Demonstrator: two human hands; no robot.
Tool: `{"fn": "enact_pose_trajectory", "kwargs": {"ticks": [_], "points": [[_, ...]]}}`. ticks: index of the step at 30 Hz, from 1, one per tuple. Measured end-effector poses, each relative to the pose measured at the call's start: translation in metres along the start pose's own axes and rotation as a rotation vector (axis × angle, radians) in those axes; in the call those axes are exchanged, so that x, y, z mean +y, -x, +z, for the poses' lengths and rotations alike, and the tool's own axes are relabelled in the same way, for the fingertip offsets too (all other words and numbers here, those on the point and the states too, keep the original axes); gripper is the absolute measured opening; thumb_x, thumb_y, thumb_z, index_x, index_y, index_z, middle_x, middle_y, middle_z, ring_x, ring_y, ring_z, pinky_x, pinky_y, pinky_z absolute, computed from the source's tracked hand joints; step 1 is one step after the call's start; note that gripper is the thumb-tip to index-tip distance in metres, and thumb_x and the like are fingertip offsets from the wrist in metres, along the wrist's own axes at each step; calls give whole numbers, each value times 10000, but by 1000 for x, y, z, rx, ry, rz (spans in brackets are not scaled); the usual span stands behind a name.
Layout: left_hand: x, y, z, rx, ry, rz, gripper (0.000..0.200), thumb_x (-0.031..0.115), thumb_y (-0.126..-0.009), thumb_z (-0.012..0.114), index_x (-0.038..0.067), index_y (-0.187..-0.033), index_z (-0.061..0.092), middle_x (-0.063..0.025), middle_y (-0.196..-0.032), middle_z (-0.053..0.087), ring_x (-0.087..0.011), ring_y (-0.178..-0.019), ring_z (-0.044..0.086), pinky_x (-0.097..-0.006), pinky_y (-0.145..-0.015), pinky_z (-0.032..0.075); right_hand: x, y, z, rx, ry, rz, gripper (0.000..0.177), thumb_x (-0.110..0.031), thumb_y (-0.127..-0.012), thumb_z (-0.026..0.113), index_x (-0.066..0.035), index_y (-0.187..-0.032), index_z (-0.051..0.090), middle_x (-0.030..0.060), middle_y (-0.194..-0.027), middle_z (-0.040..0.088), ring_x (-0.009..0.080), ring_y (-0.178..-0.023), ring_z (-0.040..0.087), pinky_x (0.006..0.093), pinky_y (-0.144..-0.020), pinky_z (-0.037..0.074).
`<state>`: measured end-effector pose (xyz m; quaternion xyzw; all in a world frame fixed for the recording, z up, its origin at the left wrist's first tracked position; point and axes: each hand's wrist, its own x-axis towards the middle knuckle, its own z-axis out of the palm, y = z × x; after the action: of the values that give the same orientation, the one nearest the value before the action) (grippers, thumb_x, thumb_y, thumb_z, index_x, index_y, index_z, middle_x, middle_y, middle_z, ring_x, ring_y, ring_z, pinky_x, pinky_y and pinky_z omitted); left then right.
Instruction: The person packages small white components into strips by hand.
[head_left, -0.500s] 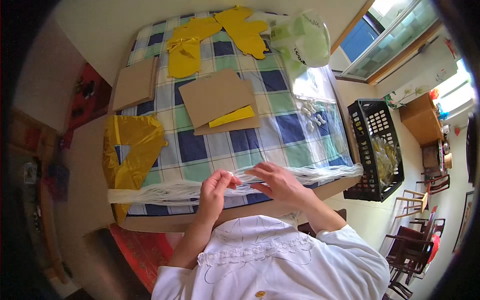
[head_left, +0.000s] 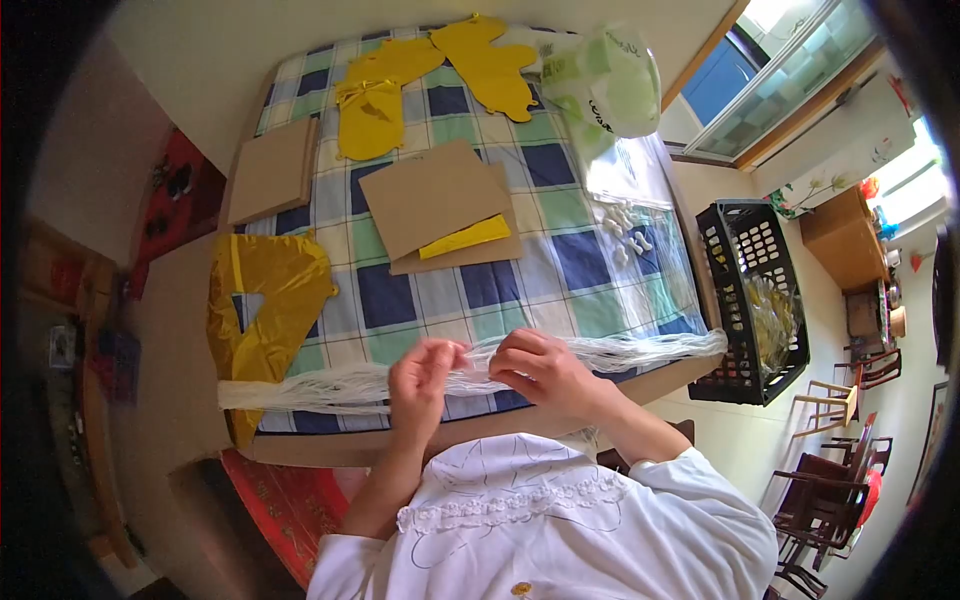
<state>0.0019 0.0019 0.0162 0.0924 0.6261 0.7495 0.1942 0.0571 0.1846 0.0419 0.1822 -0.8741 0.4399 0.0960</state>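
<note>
A long, loose bundle of thin white strings [head_left: 310, 390] lies across the near edge of a cloth with blue, green and white checks [head_left: 545, 310]. Its left end lies over a shiny gold foil sheet [head_left: 275, 300], and its right end is near a tall black plastic crate [head_left: 712, 345] with holes in its sides.

Both hands are at the middle of the strings, near each other but apart. The left hand [head_left: 420, 380] has its fingers curled in, with the tips close to the thumb. The right hand [head_left: 548, 368] has bent fingers pointing toward the left hand. The strings are so thin and the fingers so blurry that I cannot tell if either hand is pinching one.

Past the hands are flat brown cardboard pieces [head_left: 425, 200], one on top of the other, with a bright yellow strip [head_left: 462, 237] on them. More flat brown cardboard [head_left: 272, 172] lies to the left. At the far side are shiny yellow foil shapes [head_left: 485, 70] and a see-through green and white plastic bag [head_left: 615, 85]. Small white bits [head_left: 622, 235] lie to the right.
</note>
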Motion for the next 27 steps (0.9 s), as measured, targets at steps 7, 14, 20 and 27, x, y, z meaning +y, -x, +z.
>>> {"fn": "enact_pose_trajectory", "kwargs": {"ticks": [7,14,20,27], "points": [[-2,-7,-17,-305,169,-454,191,140,-873,635,14,-1011,672,-79,-837,661,-172,-686,632,-293,-568,497,2,-3,-1,74,-200,42,96,-49,-841,635,-51,-926,591,71,-888,609,215,-797,599,309,-702,492],[11,9,5,-98,-808,511,84,-16,-763,683,19,-839,688,-94,-734,640,-180,-646,632,-271,-593,488,19,7,10,38,-985,675,58,-46,-904,586,10,-896,579,47,-852,627,115,-781,608,251,-713,497],[3,-2,-9,-11,-657,182,84,-20,-762,678,8,-841,672,-104,-770,643,-174,-667,630,-269,-601,492,-12,5,4,-100,-203,296,64,-15,-837,638,-4,-894,610,66,-788,628,155,-724,621,269,-668,512],[7,-3,-4,-44,-257,76,24,-6,-808,662,-17,-816,642,-51,-795,621,-106,-677,590,-235,-606,485,-1,-6,8,-40,-59,141,51,-56,-824,621,-58,-871,603,84,-803,602,280,-789,604,354,-699,465]]}}
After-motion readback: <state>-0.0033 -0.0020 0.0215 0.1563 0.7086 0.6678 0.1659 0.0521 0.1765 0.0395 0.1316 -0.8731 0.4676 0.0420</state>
